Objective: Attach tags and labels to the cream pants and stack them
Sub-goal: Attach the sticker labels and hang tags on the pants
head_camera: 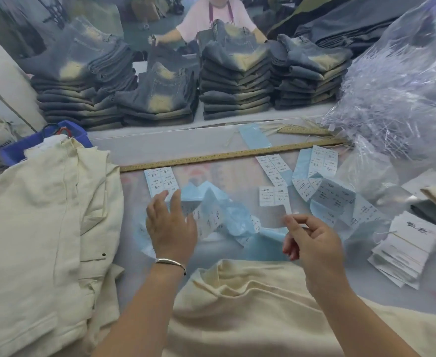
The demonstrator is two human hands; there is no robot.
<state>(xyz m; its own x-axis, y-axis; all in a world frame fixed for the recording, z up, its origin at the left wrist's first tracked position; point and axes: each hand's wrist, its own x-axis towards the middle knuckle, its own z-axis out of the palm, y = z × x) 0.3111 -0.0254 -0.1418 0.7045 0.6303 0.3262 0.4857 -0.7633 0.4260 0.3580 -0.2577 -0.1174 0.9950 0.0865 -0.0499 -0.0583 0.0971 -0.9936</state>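
The pale counter (237,155) carries a long ruler (224,155), scattered label sheets (325,194) and a pile of hang tags (405,248); stacked jeans (235,81) line its far side. A blue bin (44,140) holds what I cannot make out. Cream pants (237,305) lie nearest, more piled left (44,215). The left hand (170,225) has its grip apart over the sheets; the right hand (312,243) pinches a label (276,217).

One head-worn wide-angle view looks forward and down, close over the table (134,253)
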